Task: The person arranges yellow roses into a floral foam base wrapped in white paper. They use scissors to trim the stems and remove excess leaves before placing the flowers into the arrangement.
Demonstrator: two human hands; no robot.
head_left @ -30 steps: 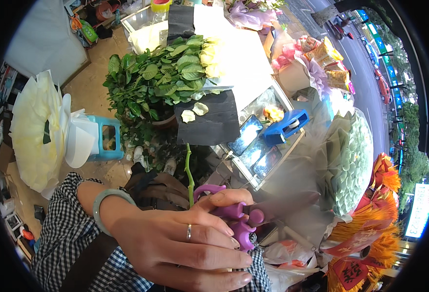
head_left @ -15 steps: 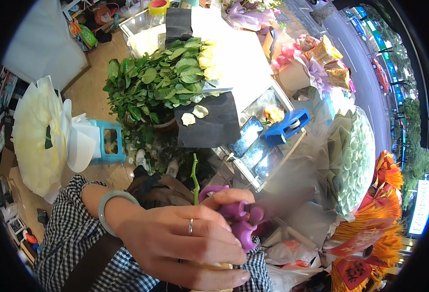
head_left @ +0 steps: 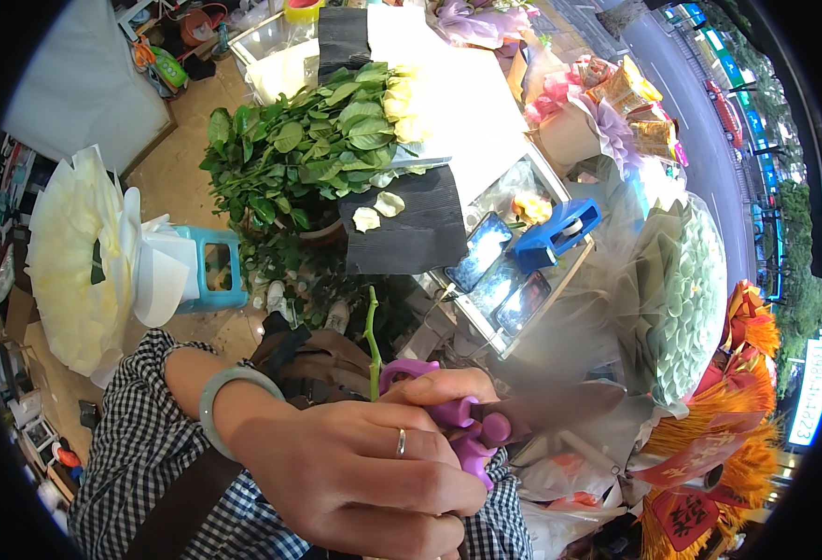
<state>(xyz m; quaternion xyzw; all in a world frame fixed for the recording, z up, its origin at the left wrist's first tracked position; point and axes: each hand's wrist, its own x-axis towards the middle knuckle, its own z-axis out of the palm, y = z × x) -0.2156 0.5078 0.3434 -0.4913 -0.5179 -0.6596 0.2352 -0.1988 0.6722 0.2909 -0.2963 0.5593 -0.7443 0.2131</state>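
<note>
My left hand [head_left: 364, 476], with a ring and a pale bangle, is closed around a green flower stem [head_left: 372, 341]. The thorny stem stands up above the knuckles; its lower part is hidden behind my fingers. Just behind, my right hand [head_left: 453, 385] grips purple-handled scissors [head_left: 472, 457], and mostly its thumb side shows. The dark scissor blades [head_left: 560, 411] point right and are blurred, so I cannot tell how far apart they are. Both hands are close together in front of my checked sleeves.
Leafy cream roses [head_left: 406, 107] lie across the table ahead, beside black corrugated card [head_left: 406, 229] with loose petals. Two phones [head_left: 479, 252] and a blue tape dispenser [head_left: 560, 233] sit nearby. A wrapped green bouquet [head_left: 677, 308] stands right; a blue stool [head_left: 215, 266] is left.
My hands and the scissors have shifted slightly right and down in the picture. The fingers of my left hand are drawn closer together, and a pale patch below them is now mostly hidden.
</note>
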